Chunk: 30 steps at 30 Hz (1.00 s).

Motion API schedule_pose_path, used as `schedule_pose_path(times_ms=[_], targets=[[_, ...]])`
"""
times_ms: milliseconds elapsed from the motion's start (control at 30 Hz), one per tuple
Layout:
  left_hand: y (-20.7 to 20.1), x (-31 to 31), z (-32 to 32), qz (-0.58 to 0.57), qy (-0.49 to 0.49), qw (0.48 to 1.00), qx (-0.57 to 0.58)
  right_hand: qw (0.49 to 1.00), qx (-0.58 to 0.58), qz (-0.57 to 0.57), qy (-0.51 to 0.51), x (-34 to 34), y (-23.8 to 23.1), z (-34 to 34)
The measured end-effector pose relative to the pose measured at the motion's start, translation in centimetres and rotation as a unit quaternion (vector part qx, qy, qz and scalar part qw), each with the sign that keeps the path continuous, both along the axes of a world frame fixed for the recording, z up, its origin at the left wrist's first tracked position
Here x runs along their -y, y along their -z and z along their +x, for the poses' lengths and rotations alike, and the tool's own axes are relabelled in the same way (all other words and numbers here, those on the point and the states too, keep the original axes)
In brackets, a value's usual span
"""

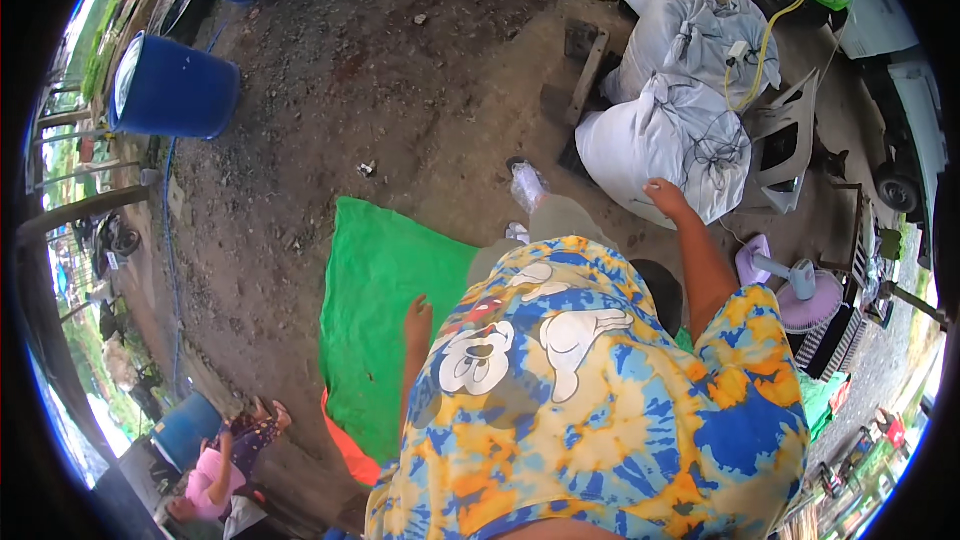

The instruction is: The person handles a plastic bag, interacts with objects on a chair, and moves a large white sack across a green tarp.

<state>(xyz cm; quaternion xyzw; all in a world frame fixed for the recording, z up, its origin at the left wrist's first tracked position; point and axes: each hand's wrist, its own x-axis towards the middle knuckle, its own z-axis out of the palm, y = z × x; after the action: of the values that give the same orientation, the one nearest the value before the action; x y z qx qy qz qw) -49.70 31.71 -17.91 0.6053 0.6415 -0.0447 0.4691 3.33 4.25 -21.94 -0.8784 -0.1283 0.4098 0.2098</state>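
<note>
My left hand hangs at my side above a green sheet spread on the ground. Its fingers look loosely apart, with nothing seen in them. In front of a tied white sack, my right hand is held out with loosely bent fingers and nothing visible in it; whether it touches the sack I cannot tell. Another full white sack stands behind that one. My feet, in pale coverings, show on the dirt just beyond the sheet.
Two blue drums stand at far left, a blue hose running past. On the right are a plastic chair, a fan and a yellow cord. A seated person in pink is at lower left, beside a blue barrel.
</note>
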Motion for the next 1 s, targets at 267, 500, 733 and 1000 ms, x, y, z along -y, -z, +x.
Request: schedule_pose_path(times_ms=[267,500,733,1000], targets=[[-1.0,-1.9,3.5,0.076,-0.001,0.993,0.086,0.998,-0.001,0.01,-0.061,-3.4,-0.5,1.0],[2.1,1.7,-4.1,-0.045,-0.03,0.999,0.003,0.998,0.019,0.046,-0.024,-3.5,-2.6,1.0],[2.9,-1.8,-0.1,-0.039,0.005,0.999,0.006,0.999,0.031,-0.012,0.008,3.5,-1.4,-0.7],[6.0,-2.2,4.9,-0.073,-0.058,0.993,0.075,0.995,0.001,-0.06,-0.08,9.1,-4.9,-5.9]])
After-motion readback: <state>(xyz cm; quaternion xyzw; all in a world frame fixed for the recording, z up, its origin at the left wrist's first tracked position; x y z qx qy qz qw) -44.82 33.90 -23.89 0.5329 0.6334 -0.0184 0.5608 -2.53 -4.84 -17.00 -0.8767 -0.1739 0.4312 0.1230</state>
